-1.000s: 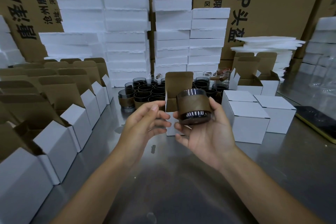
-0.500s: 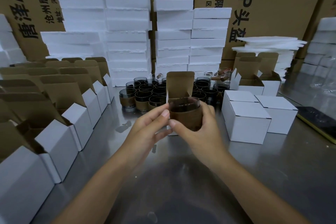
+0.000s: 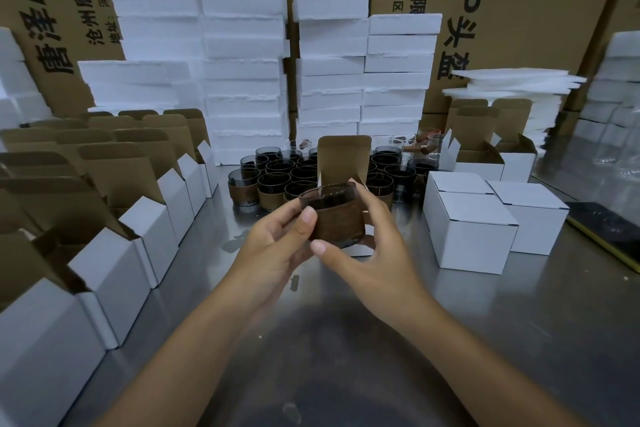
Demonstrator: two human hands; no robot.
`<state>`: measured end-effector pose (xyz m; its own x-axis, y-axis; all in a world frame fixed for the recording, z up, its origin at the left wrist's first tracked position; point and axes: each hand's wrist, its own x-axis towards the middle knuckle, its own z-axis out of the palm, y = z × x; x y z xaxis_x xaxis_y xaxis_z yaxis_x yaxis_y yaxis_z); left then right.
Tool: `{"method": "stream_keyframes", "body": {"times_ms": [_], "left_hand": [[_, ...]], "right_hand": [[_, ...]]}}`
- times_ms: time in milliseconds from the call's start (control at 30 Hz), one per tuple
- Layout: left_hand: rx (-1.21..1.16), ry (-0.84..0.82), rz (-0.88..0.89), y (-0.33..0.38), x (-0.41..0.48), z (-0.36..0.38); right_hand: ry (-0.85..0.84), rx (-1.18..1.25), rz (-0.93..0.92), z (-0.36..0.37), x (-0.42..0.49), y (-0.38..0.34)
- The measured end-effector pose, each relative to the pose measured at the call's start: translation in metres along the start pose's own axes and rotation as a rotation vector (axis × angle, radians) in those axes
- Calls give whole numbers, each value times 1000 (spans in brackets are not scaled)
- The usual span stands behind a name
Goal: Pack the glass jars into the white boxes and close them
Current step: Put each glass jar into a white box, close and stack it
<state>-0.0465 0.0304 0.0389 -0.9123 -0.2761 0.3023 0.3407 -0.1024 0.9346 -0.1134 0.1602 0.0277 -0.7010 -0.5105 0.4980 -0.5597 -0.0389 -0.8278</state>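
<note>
Squarely in front of the open white box, whose brown flap stood upright, both hands held 1 glass jar in a brown sleeve, mouth up and partly hiding that box. The left hand gripped the jar's left side, thumb on the sleeve; the right hand curled round its right side and base.

The box sat on a dull, reflective steel table. Behind and on both sides of the box, more dark jars clustered together. To its right stood 2 closed white boxes, touching; left of it ran a row of open boxes with flaps up. Far behind the box rose stacks of white foam slabs, backed by printed brown cartons. Thin foam sheets lay piled behind it to the right.
</note>
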Motion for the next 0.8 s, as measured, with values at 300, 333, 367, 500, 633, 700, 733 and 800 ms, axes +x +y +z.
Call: {"method": "stream_keyframes", "body": {"times_ms": [300, 333, 367, 500, 633, 700, 733, 800], "left_hand": [[17, 122, 47, -1, 0, 1], [44, 145, 72, -1, -1, 2], [84, 164, 104, -1, -1, 3], [197, 209, 196, -1, -5, 12], [251, 214, 202, 0, -8, 20], [231, 209, 201, 0, -9, 21], [224, 205, 204, 1, -9, 22], [243, 193, 217, 3, -9, 21]], "right_hand": [[-21, 111, 14, -1, 2, 5], [-24, 121, 5, -1, 2, 5], [-24, 127, -3, -1, 3, 5], [-10, 145, -15, 0, 4, 4], [-4, 157, 2, -1, 6, 6], [8, 194, 16, -4, 8, 8], [21, 219, 30, -6, 9, 8], [42, 290, 61, -9, 11, 10]]}}
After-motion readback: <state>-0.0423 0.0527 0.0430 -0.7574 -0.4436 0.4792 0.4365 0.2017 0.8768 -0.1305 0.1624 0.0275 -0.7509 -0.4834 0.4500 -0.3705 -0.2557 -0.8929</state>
